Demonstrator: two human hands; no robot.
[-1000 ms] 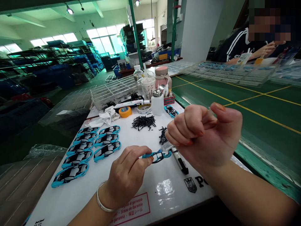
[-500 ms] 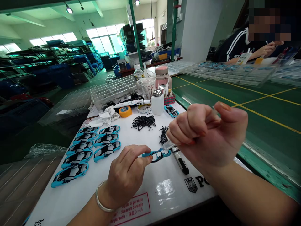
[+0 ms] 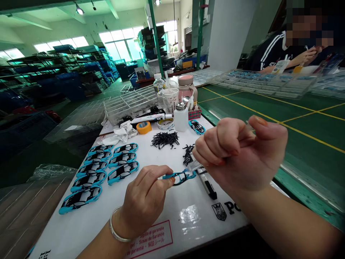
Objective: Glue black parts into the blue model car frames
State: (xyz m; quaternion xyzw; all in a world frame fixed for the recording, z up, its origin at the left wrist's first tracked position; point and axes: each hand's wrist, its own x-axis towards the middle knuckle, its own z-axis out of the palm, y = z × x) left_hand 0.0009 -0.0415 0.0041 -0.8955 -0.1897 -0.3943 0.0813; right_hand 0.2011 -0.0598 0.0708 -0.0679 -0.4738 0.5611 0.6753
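My left hand (image 3: 147, 196) is closed, thumb and fingers pinching the left end of a blue-and-black plastic frame (image 3: 181, 177) just above the white board. My right hand (image 3: 239, 154) is curled around a clear syringe (image 3: 194, 165), thumb raised at its back end. The narrow tip of the syringe meets the upper edge of the frame near its right end; whether it touches cannot be told. Most of the barrel is hidden inside my fist. Beneath the right hand lies a utility knife (image 3: 207, 185), beside a small pile of black strips (image 3: 188, 154).
Several similar blue-and-black frames (image 3: 90, 180) lie in two columns on the left. Further back are a larger heap of black strips (image 3: 164, 139), orange tape (image 3: 143, 127), a white pump bottle (image 3: 181, 118) and a pink flask (image 3: 185, 86). A co-worker (image 3: 280, 50) sits across the green table.
My right hand has shifted very slightly to the right, with the syringe tip still at the frame. The left hand keeps its hold in the same place.
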